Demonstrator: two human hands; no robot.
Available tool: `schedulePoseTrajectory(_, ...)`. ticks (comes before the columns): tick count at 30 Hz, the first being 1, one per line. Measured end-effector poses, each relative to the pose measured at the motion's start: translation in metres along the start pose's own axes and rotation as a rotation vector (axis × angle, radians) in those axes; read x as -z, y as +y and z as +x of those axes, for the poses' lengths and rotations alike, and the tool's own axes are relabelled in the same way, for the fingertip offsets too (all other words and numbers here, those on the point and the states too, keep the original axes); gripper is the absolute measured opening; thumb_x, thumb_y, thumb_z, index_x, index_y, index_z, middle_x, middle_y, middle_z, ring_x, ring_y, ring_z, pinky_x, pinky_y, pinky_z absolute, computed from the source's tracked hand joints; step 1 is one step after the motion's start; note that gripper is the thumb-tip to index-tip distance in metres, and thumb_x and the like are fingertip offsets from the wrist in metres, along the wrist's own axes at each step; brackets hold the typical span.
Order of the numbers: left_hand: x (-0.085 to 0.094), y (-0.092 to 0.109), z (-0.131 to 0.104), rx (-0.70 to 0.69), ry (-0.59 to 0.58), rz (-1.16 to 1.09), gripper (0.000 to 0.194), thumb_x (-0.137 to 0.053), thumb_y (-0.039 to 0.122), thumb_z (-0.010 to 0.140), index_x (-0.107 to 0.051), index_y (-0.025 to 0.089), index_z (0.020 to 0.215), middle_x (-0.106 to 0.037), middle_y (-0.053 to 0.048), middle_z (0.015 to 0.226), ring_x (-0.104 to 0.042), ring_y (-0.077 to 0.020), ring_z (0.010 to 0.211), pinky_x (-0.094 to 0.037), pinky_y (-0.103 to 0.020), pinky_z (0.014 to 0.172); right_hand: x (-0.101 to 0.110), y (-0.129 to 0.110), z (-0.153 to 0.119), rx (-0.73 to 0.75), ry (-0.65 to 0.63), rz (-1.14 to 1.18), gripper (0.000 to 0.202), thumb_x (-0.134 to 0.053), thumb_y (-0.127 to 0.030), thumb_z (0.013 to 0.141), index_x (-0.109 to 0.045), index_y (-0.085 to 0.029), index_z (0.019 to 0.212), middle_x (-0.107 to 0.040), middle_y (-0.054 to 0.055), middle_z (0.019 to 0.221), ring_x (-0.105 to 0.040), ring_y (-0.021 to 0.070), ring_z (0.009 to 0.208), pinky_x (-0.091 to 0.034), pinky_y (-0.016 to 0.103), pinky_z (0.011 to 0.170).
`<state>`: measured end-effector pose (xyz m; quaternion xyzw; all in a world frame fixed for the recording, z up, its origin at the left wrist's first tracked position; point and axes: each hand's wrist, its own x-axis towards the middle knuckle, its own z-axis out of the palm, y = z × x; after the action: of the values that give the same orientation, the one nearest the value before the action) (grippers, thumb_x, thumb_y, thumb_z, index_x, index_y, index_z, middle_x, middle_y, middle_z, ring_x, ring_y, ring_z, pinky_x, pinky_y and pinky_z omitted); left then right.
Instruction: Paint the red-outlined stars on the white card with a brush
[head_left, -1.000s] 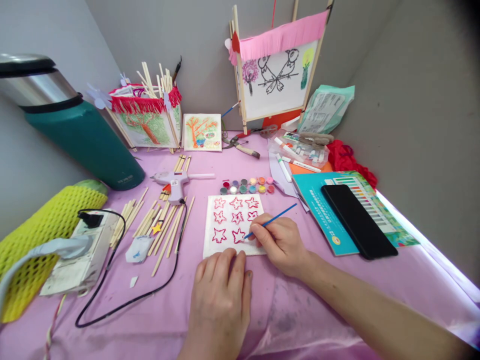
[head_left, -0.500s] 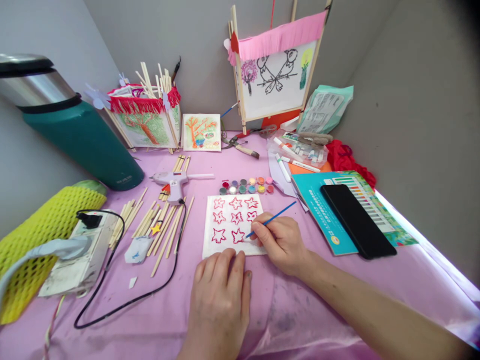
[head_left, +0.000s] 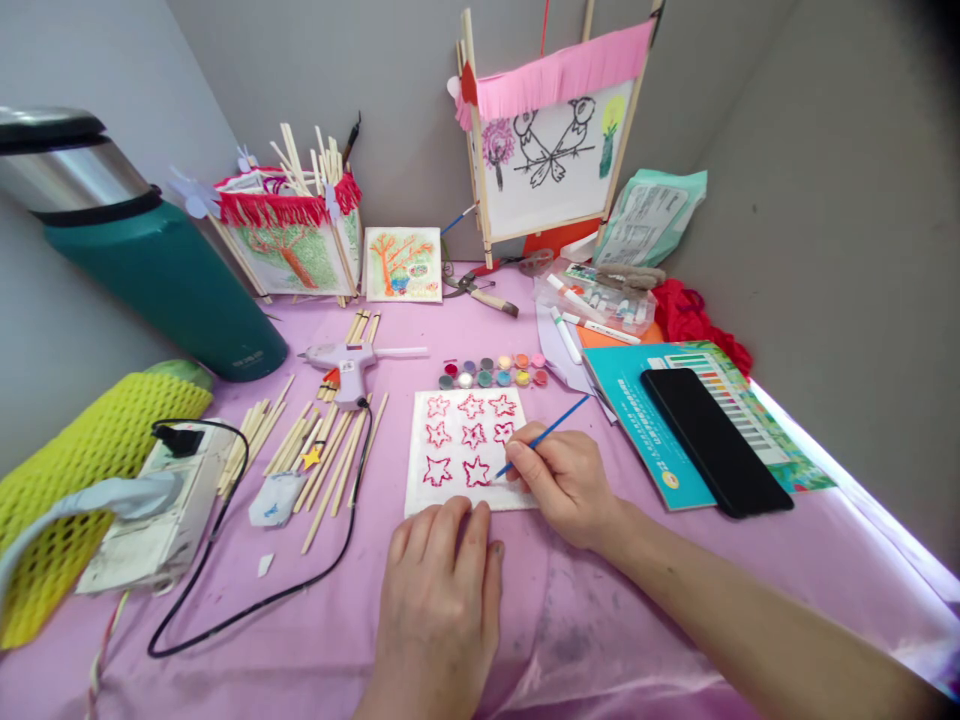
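Note:
A square white canvas [head_left: 418, 499] lies flat on the purple cloth, with rows of red star outlines on it. My right hand [head_left: 564, 485] pinches a thin blue paintbrush [head_left: 551, 430], its tip down at the canvas beside the bottom middle star [head_left: 476, 472]. That hand covers the lower right corner of the canvas. My left hand [head_left: 442, 590] lies flat with fingers stretched out, their tips on the front edge of the canvas. Just behind the canvas sit two rows of small paint pots [head_left: 485, 379] in several colours.
Left of the canvas lie a glue gun [head_left: 347, 366] with a black cord, wooden sticks [head_left: 330, 470] and a power strip [head_left: 161, 510]. A teal bottle [head_left: 165, 270] stands at the left. On the right, a black phone [head_left: 716, 440] rests on a blue booklet [head_left: 637, 430]. Behind stands a stick-framed lantern [head_left: 551, 200].
My right hand and the paintbrush have shifted very slightly, with the brush tip a little to the right. My left hand stays in place.

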<state>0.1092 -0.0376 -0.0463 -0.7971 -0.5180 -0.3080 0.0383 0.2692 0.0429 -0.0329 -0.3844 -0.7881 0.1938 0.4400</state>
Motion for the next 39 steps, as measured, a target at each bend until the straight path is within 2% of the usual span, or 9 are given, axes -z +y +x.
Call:
schedulePoseTrajectory(7,-0.0001,0.0005,0.0002,-0.002,-0.003,0.003,0.030,-0.056,0.016,0.083,-0.058,0.012,0.113,-0.060,-0.010,0.104,-0.052,-0.0221,0.092,-0.042,-0.040,0.079,0.0006,0.0016,0.0002,0.007,0.010,-0.011,0.033,-0.042,-0.019,0.093,-0.051,-0.018,0.061,-0.060,0.001,0.061,-0.056,0.0103,0.055,-0.040,0.023,0.053)
schedulePoseTrajectory(18,0.0005,0.0007,-0.0012,0.000,0.004,0.005,0.029,-0.056,0.016,0.083,-0.058,0.012,0.112,-0.060,-0.010,0.104,-0.053,-0.0224,0.092,-0.043,-0.040,0.078,0.0002,0.0021,-0.0004,0.012,0.000,-0.016,0.029,-0.040,-0.019,0.094,-0.056,-0.018,0.070,-0.061,0.002,0.068,-0.058,0.0114,0.060,-0.043,0.024,0.056)
schedulePoseTrajectory(39,0.0001,0.0013,-0.0001,-0.006,0.004,0.006,0.030,-0.056,0.015,0.082,-0.058,0.012,0.112,-0.060,-0.011,0.104,-0.053,-0.0224,0.092,-0.043,-0.040,0.078,-0.0005,0.0041,-0.0005,0.012,0.007,-0.042,0.024,-0.039,-0.019,0.094,-0.054,-0.019,0.076,-0.062,0.002,0.072,-0.059,0.0118,0.063,-0.045,0.025,0.057)
